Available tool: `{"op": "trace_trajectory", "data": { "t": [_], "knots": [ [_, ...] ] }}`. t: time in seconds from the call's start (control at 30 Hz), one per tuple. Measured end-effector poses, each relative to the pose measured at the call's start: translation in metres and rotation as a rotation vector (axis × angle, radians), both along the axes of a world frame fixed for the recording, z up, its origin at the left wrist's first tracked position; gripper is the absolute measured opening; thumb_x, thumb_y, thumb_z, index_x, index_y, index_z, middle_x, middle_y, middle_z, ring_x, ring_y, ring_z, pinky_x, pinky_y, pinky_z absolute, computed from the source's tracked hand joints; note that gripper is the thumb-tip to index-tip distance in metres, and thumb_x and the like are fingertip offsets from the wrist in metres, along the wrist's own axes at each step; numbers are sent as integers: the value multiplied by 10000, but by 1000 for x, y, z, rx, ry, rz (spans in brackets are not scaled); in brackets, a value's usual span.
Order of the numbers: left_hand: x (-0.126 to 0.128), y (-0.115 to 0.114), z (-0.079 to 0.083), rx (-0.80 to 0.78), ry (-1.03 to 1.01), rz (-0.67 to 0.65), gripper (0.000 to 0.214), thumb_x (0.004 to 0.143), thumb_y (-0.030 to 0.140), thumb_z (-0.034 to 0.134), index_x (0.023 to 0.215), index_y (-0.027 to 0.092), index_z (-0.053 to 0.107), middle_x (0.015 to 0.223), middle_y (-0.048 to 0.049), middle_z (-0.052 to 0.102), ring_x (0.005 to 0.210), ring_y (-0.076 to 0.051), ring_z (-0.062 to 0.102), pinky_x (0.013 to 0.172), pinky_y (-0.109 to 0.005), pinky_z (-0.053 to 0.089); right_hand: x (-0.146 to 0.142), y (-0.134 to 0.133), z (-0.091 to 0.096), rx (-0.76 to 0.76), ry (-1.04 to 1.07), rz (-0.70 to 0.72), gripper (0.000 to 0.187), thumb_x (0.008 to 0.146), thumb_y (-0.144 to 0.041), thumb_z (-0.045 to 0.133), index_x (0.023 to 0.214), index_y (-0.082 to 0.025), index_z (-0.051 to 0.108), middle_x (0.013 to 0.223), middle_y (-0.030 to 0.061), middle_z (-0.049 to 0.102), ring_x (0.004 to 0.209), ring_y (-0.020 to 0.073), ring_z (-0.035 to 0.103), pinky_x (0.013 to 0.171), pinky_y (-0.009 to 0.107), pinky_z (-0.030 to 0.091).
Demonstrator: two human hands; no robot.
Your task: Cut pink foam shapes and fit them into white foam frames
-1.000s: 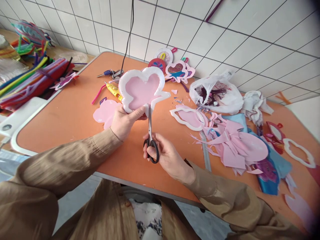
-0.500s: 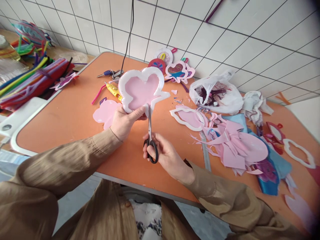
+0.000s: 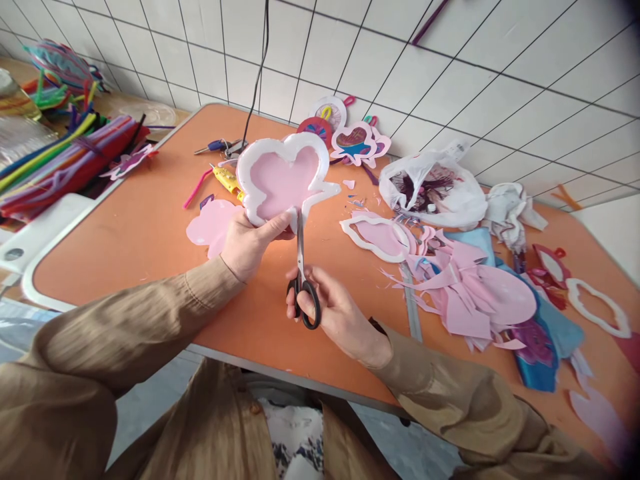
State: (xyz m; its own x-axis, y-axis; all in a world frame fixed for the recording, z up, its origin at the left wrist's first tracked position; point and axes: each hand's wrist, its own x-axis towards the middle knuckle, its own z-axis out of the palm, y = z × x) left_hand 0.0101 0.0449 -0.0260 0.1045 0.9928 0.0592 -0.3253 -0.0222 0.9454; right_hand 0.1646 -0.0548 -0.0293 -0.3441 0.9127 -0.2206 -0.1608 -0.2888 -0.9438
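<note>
Steadying the pink cutout [image 3: 284, 179], seemingly for the scissors [image 3: 300, 252] at its white edge, the left hand [image 3: 253, 243] pinches it above the table [image 3: 150, 227]; the right hand [image 3: 335, 312] grips those scissors, pink scraps [image 3: 465, 287] lying off rightward.

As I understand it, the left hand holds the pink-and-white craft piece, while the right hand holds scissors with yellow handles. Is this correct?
Not quite: the head view shows that the scissors have black handles, not yellow ones. The rest is right: the left hand holds the pink-and-white craft piece, and the right hand holds the scissors.
</note>
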Motion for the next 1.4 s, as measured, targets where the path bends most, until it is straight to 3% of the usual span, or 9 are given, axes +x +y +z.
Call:
{"op": "trace_trajectory", "data": {
  "t": [0.6,1.4],
  "knots": [
    [0,1,-1,3,-4,13,390,649,503,925,781,162,787,737,-37,772,697,-184,730,709,-315,659,-2,-3,3,-50,25,-15,400,876,-475,775,1089,-214,560,811,-22,602,703,118,618,658,282,473],
    [0,0,-2,12,32,-5,389,663,516,907,774,167,775,733,-43,771,703,-192,736,715,-315,651,-2,1,0,16,-67,-34,398,878,-503,753,1086,-234,546,914,-12,560,714,114,608,640,291,481]
  ]
}}
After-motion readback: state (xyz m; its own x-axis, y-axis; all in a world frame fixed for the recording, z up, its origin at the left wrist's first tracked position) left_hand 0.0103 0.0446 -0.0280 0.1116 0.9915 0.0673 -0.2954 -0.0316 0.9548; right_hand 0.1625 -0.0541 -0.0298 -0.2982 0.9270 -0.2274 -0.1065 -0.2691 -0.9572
